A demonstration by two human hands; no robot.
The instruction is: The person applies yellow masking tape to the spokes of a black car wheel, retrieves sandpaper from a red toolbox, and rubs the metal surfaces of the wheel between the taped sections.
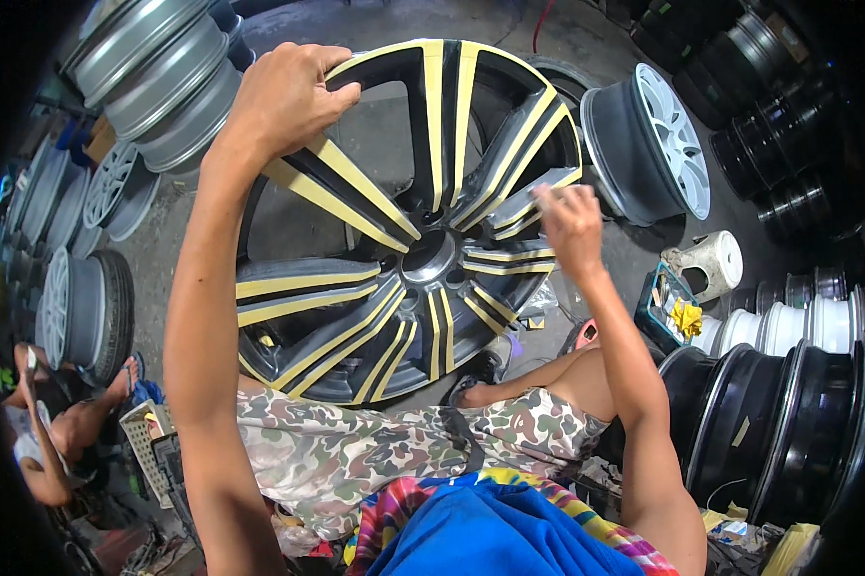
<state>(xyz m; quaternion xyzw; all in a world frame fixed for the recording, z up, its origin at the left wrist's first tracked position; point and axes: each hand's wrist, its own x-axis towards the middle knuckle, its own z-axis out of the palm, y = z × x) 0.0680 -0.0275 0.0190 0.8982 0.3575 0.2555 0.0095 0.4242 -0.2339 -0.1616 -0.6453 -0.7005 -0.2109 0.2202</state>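
A large black alloy wheel (430,252), its spoke faces covered in pale yellow, stands tilted in front of me above my lap. At its upper left edge my left hand (293,91) is closed around the rim, the thumb turned inward over the face. On the right, my right hand (572,223) is closed with bent fingers at a spoke near the outer rim. Slight blur hides what its fingertips may hold. Grey shows along the sides of the spokes near this hand. The wheel's round centre hole lies between the two hands.
A silver wheel (644,144) stands right of mine, beside a white stool (706,264) and a teal crate (658,307) holding a yellow cloth. Black rims (768,413) line the right side. Stacked silver rims (154,82) rise at far left. Another person (63,432) sits at left.
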